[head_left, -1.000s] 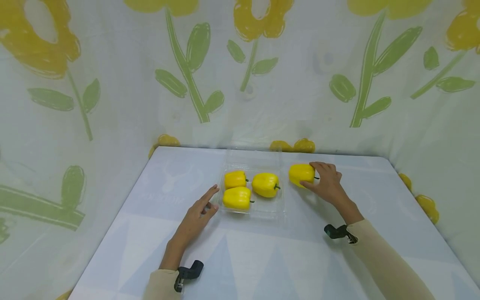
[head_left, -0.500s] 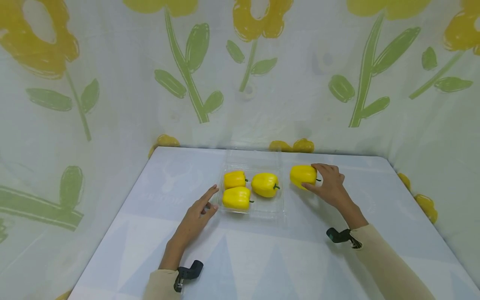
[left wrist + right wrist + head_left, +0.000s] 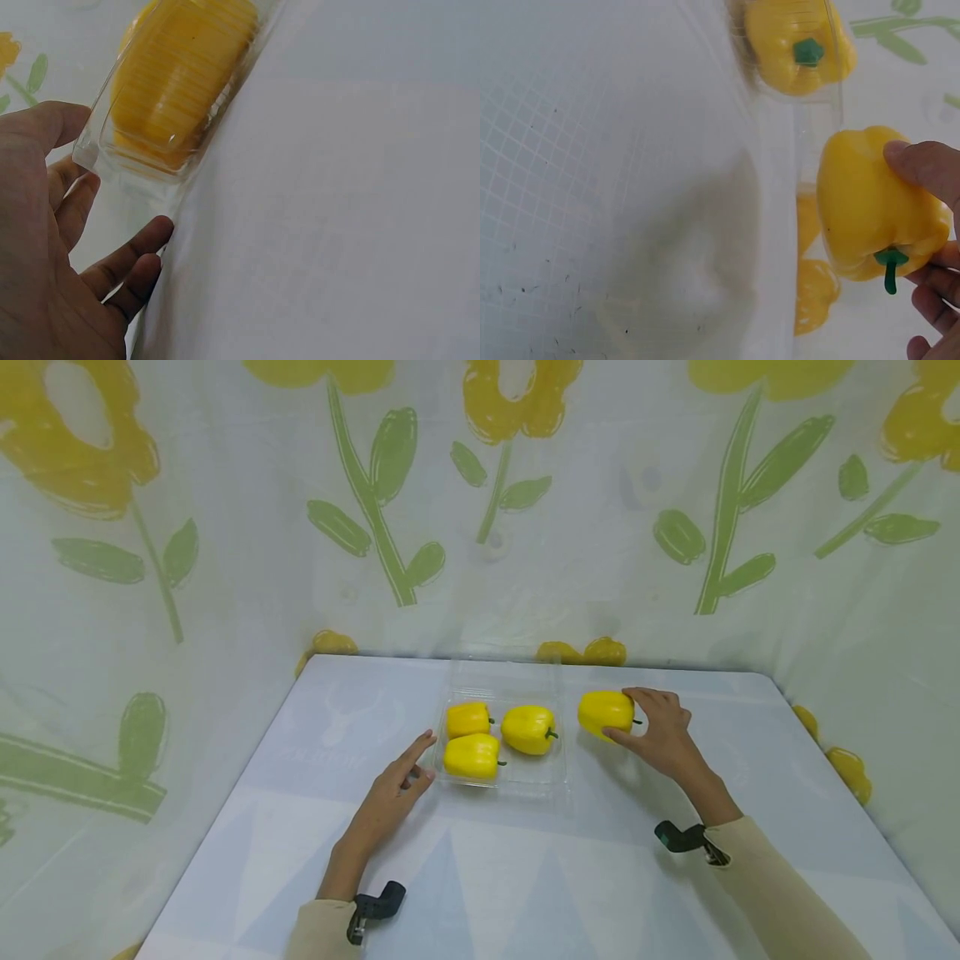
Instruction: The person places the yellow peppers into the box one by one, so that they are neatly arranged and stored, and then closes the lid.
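Observation:
A clear plastic clamshell box (image 3: 536, 770) lies on the table with its lid (image 3: 506, 675) folded back. Inside it are three yellow bell peppers: one at the back left (image 3: 468, 719), one at the front left (image 3: 472, 756), one on the right (image 3: 528, 730). My left hand (image 3: 392, 793) is at the box's left side with fingers loosely extended; in the left wrist view its thumb touches the box edge (image 3: 97, 139). To the right of the box, my right hand (image 3: 660, 731) holds another yellow bell pepper (image 3: 602, 712) between thumb and fingers, above the table, its green stem (image 3: 890, 259) toward the wrist.
The pale table (image 3: 495, 877) has a faint triangle pattern and ends at a back edge close behind the lid. A white curtain (image 3: 570, 543) printed with yellow flowers surrounds it. Small black wrist cameras (image 3: 378, 902) sit on both sleeves.
My right hand with the bell pepper has shifted slightly toward me and to the right. My left hand, the box and the peppers in it stay where they were.

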Motion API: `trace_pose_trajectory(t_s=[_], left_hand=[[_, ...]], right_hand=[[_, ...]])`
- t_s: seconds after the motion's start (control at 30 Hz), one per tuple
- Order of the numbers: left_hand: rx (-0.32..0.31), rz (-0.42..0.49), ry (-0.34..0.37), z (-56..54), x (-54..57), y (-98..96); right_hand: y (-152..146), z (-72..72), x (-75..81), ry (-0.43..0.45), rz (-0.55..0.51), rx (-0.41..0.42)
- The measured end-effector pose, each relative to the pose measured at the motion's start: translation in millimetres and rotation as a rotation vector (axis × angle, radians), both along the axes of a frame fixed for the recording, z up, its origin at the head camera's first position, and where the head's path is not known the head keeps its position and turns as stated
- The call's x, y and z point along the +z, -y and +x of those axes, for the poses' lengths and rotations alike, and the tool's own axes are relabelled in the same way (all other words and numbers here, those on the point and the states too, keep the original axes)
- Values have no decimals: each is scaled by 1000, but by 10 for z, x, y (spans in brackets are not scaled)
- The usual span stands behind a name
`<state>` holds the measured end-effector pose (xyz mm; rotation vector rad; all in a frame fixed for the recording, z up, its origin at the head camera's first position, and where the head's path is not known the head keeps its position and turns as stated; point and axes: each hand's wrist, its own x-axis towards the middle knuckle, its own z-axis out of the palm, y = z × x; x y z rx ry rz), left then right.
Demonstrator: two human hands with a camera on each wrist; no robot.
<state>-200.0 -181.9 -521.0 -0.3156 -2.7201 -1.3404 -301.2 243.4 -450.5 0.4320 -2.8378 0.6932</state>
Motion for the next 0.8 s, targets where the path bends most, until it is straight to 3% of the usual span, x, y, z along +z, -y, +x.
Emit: trace_pose_trajectory(t_s=[0.8], left_hand=[[-2,0,-1,-16,-25,5]], right_hand=[[116,160,127,-43,-60,42]])
